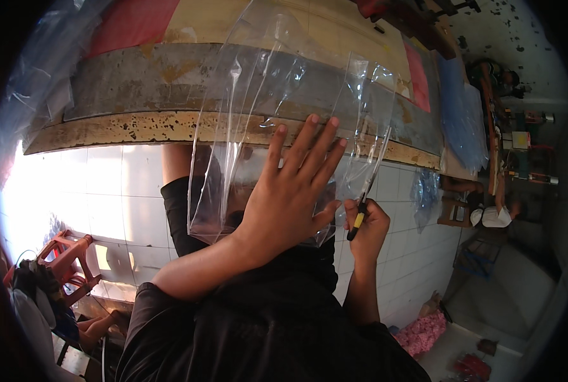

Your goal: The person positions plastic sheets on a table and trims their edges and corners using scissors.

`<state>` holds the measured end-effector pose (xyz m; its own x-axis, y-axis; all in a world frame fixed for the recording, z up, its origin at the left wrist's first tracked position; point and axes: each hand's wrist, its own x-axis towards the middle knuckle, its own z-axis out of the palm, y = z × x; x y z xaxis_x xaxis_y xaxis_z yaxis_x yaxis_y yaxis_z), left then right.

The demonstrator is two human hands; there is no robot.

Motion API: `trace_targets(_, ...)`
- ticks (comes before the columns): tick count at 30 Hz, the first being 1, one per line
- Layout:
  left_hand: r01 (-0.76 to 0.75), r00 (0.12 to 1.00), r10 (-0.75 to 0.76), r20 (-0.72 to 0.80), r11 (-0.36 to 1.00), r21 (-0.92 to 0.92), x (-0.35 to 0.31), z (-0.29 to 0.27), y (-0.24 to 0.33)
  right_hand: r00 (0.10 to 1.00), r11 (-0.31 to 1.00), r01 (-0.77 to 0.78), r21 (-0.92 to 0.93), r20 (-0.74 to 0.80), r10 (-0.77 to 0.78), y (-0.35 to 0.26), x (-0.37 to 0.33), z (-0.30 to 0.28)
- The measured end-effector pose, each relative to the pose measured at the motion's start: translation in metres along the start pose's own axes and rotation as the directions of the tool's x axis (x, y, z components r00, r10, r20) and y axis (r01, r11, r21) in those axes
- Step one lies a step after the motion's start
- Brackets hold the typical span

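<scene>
I see the left hand (290, 191) spread flat on clear plastic (246, 95) overhanging the table's front edge (128, 130); the right hand (370, 230) grips a black-and-yellow cutter (357, 224), blade near the plastic's right edge, contact unclear from here. Tiled floor (147, 197) shows either side.

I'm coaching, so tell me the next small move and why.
Perhaps ease the cutter forward along the right side of the clear plastic: the right hand holds it with its blade there, and the left hand lies spread on the plastic.
</scene>
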<state>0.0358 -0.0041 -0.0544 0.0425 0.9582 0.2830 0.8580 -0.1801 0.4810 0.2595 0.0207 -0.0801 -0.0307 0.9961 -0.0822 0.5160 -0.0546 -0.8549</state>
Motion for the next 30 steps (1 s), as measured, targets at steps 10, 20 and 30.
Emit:
trace_targets(10, -0.002, 1.000, 0.002, -0.009, 1.000, 0.020, 0.000, 0.002, -0.001, 0.999, 1.000, -0.024, -0.017, 0.048, 0.024, -0.008, 0.001, -0.006)
trace_targets(20, -0.005, 1.000, 0.005, -0.004, 1.000, -0.008, 0.000, -0.002, 0.000, 0.993, 0.999, -0.031, -0.017, 0.113, 0.032, -0.001, 0.004, -0.012)
trace_targets(30, -0.004, 1.000, 0.004, -0.008, 1.000, -0.021, -0.001, 0.000, -0.001, 0.999, 0.952, 0.022, -0.305, -0.021, -0.029, -0.010, -0.001, -0.003)
